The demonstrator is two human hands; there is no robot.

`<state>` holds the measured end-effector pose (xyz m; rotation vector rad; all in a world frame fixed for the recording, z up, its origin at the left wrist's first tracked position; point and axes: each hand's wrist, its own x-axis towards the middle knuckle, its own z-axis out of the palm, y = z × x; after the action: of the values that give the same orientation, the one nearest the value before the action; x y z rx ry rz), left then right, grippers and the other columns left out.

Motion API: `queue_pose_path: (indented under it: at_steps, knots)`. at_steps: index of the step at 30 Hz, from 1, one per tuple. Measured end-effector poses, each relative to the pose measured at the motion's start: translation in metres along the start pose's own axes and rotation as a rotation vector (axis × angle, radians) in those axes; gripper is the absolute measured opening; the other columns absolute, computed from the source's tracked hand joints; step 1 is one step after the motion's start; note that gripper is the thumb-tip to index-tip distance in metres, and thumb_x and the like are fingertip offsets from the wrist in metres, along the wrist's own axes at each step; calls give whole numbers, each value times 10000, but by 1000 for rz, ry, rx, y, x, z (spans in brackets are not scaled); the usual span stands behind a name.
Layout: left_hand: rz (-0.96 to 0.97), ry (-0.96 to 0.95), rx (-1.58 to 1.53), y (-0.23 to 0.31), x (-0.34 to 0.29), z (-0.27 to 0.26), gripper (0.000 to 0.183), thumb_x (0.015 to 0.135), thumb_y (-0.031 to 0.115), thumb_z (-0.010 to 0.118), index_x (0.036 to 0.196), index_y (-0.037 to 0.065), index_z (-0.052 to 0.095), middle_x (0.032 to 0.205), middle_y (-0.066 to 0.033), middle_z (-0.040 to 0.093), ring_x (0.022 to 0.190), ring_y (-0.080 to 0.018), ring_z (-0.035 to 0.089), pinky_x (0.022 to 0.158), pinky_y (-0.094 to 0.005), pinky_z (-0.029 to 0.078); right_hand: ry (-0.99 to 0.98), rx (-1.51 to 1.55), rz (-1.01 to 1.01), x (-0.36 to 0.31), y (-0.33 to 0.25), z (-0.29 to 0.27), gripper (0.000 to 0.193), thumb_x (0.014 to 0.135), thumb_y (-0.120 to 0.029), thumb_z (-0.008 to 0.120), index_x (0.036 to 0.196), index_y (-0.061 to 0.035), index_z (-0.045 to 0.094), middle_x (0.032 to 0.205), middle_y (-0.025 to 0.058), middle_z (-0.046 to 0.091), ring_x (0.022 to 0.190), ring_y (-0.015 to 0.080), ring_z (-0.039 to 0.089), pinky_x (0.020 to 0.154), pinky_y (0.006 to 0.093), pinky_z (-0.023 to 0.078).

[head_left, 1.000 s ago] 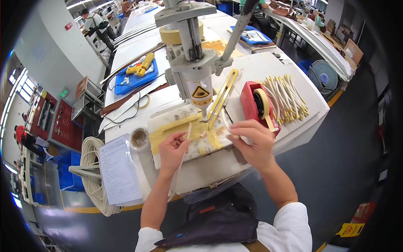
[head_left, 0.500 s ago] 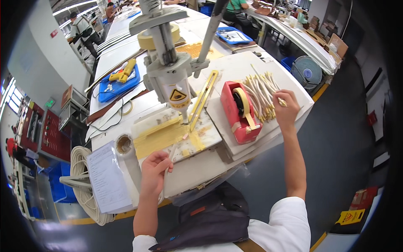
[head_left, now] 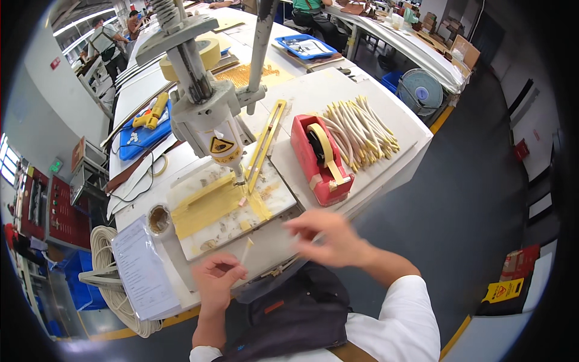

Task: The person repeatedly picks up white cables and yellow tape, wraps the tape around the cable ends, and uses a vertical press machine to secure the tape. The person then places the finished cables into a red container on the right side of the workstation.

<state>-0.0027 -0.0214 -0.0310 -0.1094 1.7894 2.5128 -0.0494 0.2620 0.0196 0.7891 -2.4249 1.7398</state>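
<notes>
At the table's near edge, my left hand (head_left: 215,279) has its fingers curled around a pale cord (head_left: 247,252). The cord's yellow-wrapped end points up past the thumb; its lower part is hidden. My right hand (head_left: 330,236), smeared by motion, hangs in front of the tape dispenser with thumb and fingers apart and nothing visible in them. The red tape dispenser (head_left: 303,146) carries a roll of cream tape. Beyond it lies a pile of short pale cords (head_left: 363,134) with yellow ends. A grey press (head_left: 208,111) stands over a white plate (head_left: 278,204) partly covered in yellow tape.
Left of the plate are a cardboard-cored roll (head_left: 159,220), a paper sheet in a plastic sleeve (head_left: 142,271) and a coil of white cord (head_left: 104,265). A yellow glue gun (head_left: 152,113) rests on a blue tray (head_left: 143,140). A fan (head_left: 420,90) stands beyond the right edge.
My right hand has left the cord pile and swung left and nearer, toward my left hand. My left hand has drawn back nearer to me. The view has shifted slightly right.
</notes>
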Motion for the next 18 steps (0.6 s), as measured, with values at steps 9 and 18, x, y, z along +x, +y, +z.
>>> queue_pose_path:
  at_steps: [9,18]
  knots:
    - [-89,-7,256,25,-44,-22,204,763,-80,829,935,-35,731,839,-99,714,731,-147,681,665,-265,543,-529,649,317,22,27,68,176,875,-105,812,979,15,735,757,58,736,681,74,704,584,207,543]
    - [266,227,1126,113,-57,-59,146,776,27,822,916,12,782,798,-104,727,649,-172,638,570,-282,451,-315,220,70,53,41,60,104,842,-19,803,928,5,750,840,79,737,734,134,702,654,284,560]
